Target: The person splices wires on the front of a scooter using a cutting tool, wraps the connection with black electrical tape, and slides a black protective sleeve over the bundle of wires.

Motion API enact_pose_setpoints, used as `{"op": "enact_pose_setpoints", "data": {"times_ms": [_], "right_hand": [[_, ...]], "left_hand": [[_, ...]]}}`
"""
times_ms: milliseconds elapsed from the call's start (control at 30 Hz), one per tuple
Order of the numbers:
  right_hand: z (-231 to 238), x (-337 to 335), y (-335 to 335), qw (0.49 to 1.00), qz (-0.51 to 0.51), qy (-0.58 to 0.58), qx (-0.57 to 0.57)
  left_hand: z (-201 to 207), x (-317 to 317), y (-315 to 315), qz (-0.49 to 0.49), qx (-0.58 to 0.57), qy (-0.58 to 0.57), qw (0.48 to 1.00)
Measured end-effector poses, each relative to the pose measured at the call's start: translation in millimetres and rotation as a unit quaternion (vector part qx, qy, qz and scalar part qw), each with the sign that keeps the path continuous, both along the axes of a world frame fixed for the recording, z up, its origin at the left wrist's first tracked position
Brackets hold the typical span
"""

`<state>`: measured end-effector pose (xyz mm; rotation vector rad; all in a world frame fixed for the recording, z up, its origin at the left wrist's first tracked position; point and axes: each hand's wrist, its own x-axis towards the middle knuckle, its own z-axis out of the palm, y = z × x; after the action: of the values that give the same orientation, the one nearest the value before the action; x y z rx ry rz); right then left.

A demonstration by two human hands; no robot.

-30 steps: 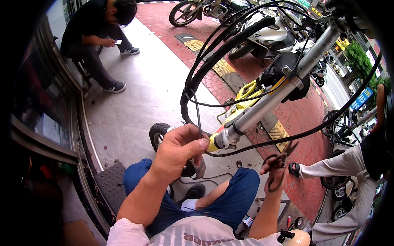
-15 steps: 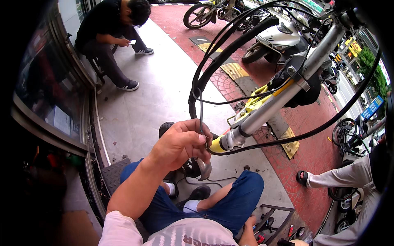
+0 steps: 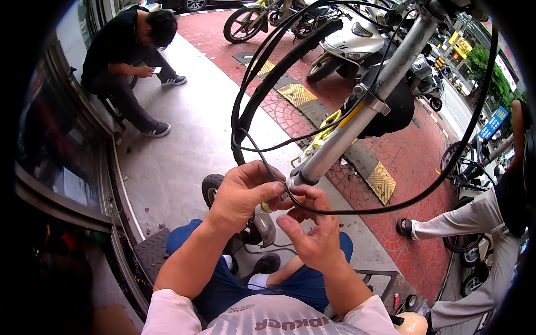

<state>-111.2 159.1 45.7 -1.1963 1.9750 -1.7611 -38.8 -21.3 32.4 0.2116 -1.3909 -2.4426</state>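
Thin black cables [image 3: 357,213] hang in a large loop in front of a silver steering tube [image 3: 363,123]. My left hand [image 3: 245,192] pinches one black cable between thumb and forefinger, just beside the tube's lower end. Close against it, my right hand [image 3: 315,229] has its fingertips at the same cable, with its thumb held apart from the fingers. Whatever lies right between the two sets of fingertips is mostly hidden. Under my hands, between my knees, are a small black wheel [image 3: 212,188] and a silver fender [image 3: 263,228].
At the far left a person [image 3: 120,72] sits on a stool with a phone. Another person's leg [image 3: 452,220] is at the right. A white motor scooter [image 3: 352,42] and a motorcycle [image 3: 245,22] stand on red paving beyond a yellow-and-black ramp [image 3: 298,95]. A glass door [image 3: 67,145] borders the left.
My right hand has come up from low on the right to the cable beside my left hand. The silver tube and cables have shifted left in view. My left hand keeps its pinch.
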Motion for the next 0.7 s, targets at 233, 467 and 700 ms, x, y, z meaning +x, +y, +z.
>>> {"op": "enact_pose_setpoints", "data": {"times_ms": [233,467,700], "right_hand": [[-7,-9,-25,0.99,-0.03,0.094,-0.105],[9,-8,-17,0.977,-0.046,0.198,-0.057],[14,1,-12,0.983,-0.077,0.164,-0.03]], "left_hand": [[5,14,-7,-0.012,-0.03,-0.013,0.999],[1,26,3,-0.021,0.021,0.019,0.999],[-8,15,26,-0.026,0.127,0.024,0.991]]}}
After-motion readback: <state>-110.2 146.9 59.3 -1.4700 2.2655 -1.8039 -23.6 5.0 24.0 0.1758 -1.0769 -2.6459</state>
